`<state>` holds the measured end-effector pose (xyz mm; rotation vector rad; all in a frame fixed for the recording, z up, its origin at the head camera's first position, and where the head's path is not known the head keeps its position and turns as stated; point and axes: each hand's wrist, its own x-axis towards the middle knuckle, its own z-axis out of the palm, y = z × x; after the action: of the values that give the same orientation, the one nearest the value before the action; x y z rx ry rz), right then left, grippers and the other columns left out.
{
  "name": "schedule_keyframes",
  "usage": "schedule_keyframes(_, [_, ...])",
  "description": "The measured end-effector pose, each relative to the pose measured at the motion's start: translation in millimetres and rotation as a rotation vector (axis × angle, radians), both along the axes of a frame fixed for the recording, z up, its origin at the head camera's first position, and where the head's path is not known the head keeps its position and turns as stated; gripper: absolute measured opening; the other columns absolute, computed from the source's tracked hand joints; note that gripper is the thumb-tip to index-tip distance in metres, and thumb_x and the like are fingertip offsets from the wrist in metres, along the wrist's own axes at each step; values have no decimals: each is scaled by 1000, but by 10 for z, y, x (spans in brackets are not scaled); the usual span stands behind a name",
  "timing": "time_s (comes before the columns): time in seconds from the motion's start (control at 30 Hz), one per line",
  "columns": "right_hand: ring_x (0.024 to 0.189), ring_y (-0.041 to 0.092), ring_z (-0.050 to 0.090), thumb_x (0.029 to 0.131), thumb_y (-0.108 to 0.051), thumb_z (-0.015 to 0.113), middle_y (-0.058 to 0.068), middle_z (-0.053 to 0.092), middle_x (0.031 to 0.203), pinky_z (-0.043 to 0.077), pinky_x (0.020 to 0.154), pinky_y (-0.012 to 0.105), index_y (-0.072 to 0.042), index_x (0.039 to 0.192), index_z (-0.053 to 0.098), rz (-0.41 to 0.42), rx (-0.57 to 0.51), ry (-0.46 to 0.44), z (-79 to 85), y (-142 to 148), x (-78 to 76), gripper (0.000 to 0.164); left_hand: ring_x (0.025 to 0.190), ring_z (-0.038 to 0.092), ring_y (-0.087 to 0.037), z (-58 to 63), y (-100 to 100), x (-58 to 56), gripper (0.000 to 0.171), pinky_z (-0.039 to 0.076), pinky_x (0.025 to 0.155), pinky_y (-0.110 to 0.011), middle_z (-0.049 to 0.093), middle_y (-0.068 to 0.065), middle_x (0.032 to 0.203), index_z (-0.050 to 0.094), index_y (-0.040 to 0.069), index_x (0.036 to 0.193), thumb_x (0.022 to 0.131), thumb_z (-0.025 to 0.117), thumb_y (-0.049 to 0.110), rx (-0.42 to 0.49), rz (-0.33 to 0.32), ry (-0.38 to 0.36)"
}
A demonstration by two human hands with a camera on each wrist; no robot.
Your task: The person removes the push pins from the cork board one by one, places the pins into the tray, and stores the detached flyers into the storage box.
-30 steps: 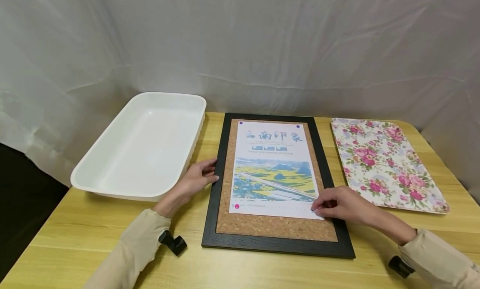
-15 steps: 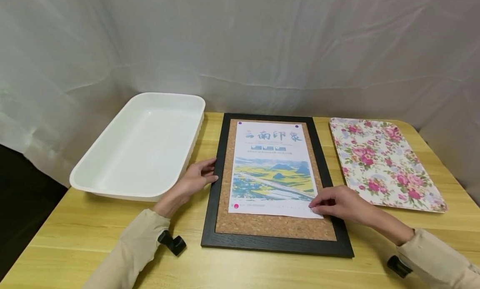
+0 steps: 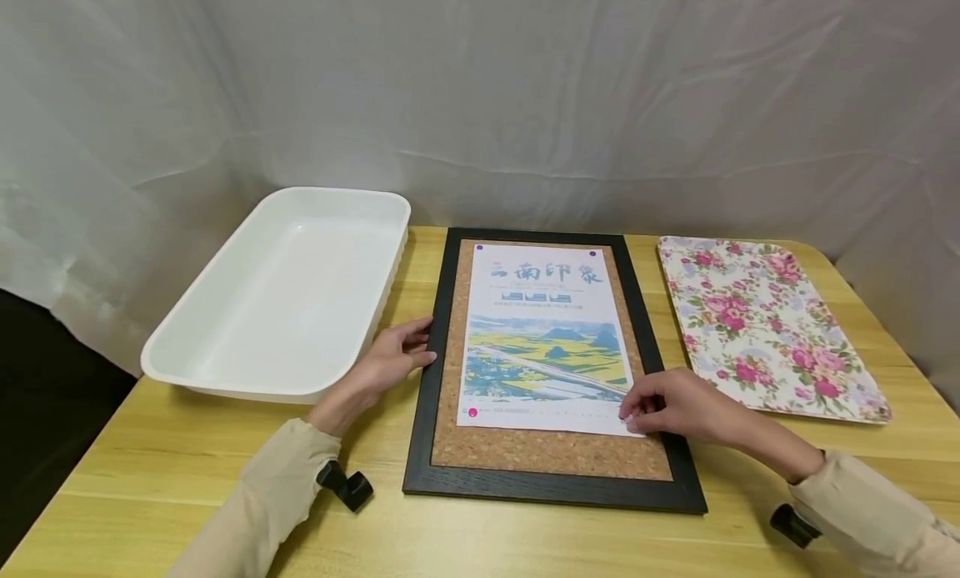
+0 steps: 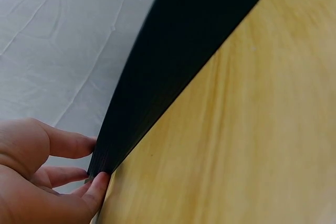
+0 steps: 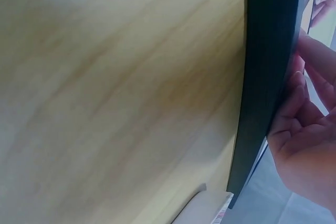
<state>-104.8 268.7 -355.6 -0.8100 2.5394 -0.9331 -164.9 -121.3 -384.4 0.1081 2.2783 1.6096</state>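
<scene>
A black-framed cork board [image 3: 551, 454] lies flat on the table. On it is a printed poster [image 3: 543, 344] with a landscape picture, purple push pins [image 3: 592, 253] at its top corners and a pink push pin [image 3: 472, 412] at its lower left. My right hand [image 3: 675, 403] pinches a small pale push pin at the poster's lower right corner, mostly covered by the fingertips. In the right wrist view, the curled fingers of that hand reach over the black frame [image 5: 268, 51]. My left hand [image 3: 390, 359] touches the frame's left side with fairly straight fingers and thumb, steadying it.
A deep white plastic tray [image 3: 277, 378] stands left of the board, close to my left forearm. To the right lies a flat floral tray [image 3: 776, 328]. A pale curtain [image 3: 525, 103] hangs behind the wooden table [image 3: 480, 536].
My right fingertips shift slightly at the poster's lower right corner and the knuckles bend a little more. The left hand stays at the frame's edge.
</scene>
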Motion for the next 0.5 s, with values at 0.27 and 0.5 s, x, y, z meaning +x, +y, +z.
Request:
schedule_keyframes(0.27, [59, 4, 50, 88, -11, 71, -12, 58, 71, 45, 51, 23, -18, 87, 71, 18, -19, -38, 11, 3, 7, 7, 129, 43, -35, 0, 0, 2, 63, 43, 103, -39, 41, -24, 142, 30, 2, 151, 94, 57, -3, 0, -2, -3])
schedule_keyframes(0.5, [63, 4, 51, 89, -12, 71, -13, 60, 77, 46, 54, 22, -14, 93, 73, 8, -20, -6, -12, 22, -2, 5, 129, 43, -36, 4, -4, 1, 63, 43, 103, -40, 41, -25, 142, 30, 2, 151, 94, 57, -3, 4, 0, -2])
